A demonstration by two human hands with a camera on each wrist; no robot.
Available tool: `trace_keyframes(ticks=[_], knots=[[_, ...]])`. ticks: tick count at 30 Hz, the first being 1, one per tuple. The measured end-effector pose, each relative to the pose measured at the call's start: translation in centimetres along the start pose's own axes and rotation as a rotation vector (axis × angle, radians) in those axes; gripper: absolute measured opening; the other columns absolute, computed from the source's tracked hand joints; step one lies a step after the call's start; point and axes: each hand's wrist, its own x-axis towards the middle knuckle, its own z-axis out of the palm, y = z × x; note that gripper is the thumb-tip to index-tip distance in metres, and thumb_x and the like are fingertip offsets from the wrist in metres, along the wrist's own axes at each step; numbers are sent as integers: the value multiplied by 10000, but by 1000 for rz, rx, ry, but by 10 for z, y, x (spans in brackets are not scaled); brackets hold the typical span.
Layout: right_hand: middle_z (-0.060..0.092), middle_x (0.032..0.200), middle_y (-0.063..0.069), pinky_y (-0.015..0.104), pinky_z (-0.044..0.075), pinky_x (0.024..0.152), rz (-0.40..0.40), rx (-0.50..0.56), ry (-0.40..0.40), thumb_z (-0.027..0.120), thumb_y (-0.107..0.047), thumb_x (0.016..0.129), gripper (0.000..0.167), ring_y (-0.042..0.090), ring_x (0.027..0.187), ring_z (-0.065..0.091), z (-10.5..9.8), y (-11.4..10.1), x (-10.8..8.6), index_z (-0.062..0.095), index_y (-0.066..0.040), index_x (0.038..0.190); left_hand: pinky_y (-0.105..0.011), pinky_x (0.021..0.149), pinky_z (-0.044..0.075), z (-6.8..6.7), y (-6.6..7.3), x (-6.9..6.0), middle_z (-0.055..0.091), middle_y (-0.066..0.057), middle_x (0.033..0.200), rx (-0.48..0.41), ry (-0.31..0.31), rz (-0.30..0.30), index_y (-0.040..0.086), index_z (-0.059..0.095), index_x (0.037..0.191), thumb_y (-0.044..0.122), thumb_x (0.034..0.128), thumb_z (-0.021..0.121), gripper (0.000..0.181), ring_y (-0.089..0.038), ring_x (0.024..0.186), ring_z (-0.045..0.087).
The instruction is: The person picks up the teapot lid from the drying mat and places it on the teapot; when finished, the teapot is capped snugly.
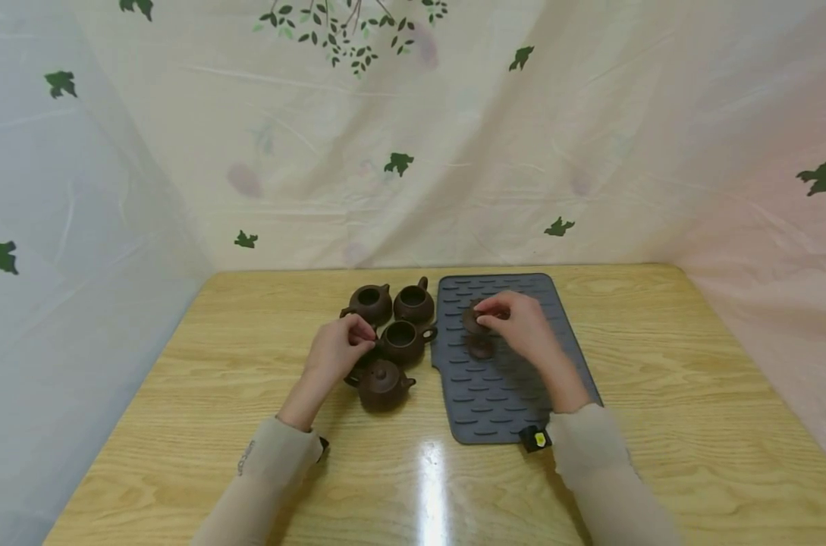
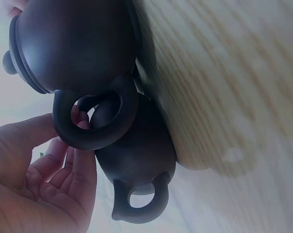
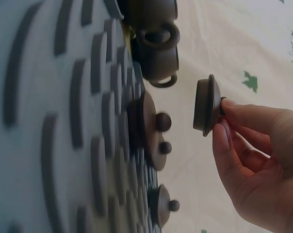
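Lid (image 3: pixel 205 106) up, pinched in my right grip (image 1: pixel 524 327), clear above mat (image 1: pixel 469 418); more lids (image 3: pixel 147 116) lying there. Three pots (image 1: pixel 418 312) open on bench (image 1: pixel 180 432), front teapot (image 1: pixel 381 388) capped: partway, I judge, that one perhaps left. Left grip (image 1: pixel 334 350) among pots; can't tell whether clamped.

We look across a glossy wooden table (image 1: pixel 658 341), its yellow-brown grain catching a bright streak of light toward the near side. Left of centre, we see a lidded dark-brown teapot (image 1: pixel 381 388) standing on the wood, nearer than three lidless ones: a back-left pot (image 1: pixel 378 311), a back-right pot (image 1: pixel 419 311) and a middle pot (image 1: pixel 406 353). Right of the cluster, we find a dark grey ridged mat (image 1: pixel 481 402) lying flat.
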Motion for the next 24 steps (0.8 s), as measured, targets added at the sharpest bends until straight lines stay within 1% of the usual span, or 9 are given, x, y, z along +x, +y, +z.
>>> trace_keyframes(ticks=[7,11,17,20,24], knots=[[699,1154,99,391,573,770,-34,39,-22,705,-191,936,200,263,981,674,13,-13,6,739,-120,1120,-352,772,590,0,0,3,729,-91,941,-9,-11,-7,79,685,937,92,894,741,72,-202,850,706],[688,1154,97,386,579,781,-57,60,-45,709,-179,930,204,260,985,680,21,-21,8,735,-119,1124,-346,764,589,0,0,4,729,-88,936,-1,-7,2,79,685,936,94,895,739,70,-193,840,703],[681,1105,79,387,585,821,-96,65,-73,702,-169,935,182,243,982,672,34,-33,11,740,-117,1105,-352,765,592,0,-1,5,730,-91,930,-9,1,9,74,684,930,87,893,740,68,-203,841,708],[679,1097,70,381,587,839,-114,66,-79,701,-168,935,168,232,987,669,40,-39,13,739,-118,1090,-354,769,593,1,-1,5,731,-91,929,-11,4,8,76,685,928,86,888,745,73,-206,843,710],[684,1085,53,361,589,827,-128,72,-75,712,-170,926,155,213,975,673,48,-45,14,742,-127,1072,-351,757,592,1,-1,5,731,-89,926,-9,5,8,78,685,927,86,889,744,70,-200,833,708]])
